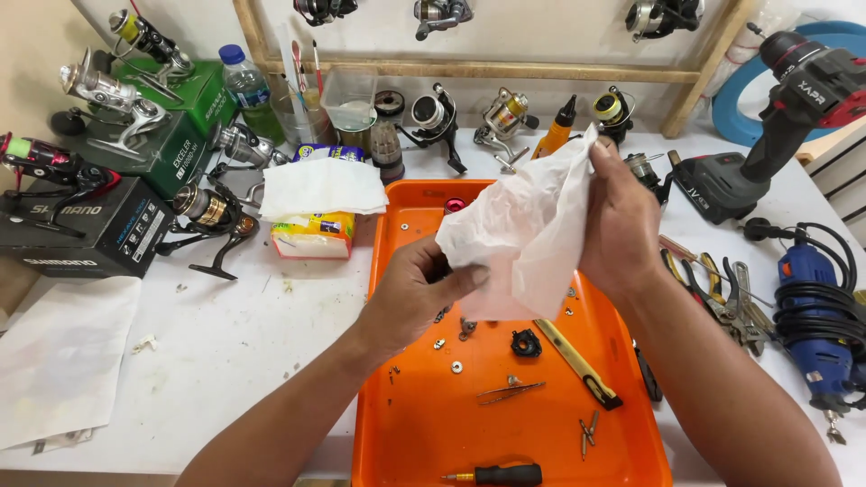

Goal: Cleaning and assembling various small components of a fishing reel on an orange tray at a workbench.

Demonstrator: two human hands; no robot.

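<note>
Above the far half of the orange tray (379, 424) I saw both hands on one white tissue (528, 230) — the left hand (415, 293) pinched its lower near corner between thumb and curled fingers, and the right hand (618, 225) gripped its right side, fingers wrapped behind the sheet. The tissue hung crumpled between them, clear of the tray floor. Under it lay small screws, a black round part (526, 343), tweezers (510, 390) and a yellow-handled tool (577, 361); a black-handled screwdriver (505, 474) sat at the tray's near edge. Just beside the tray's far left corner stood a tissue box (314, 233) — fishing reels crowded the table's far edge.
</note>
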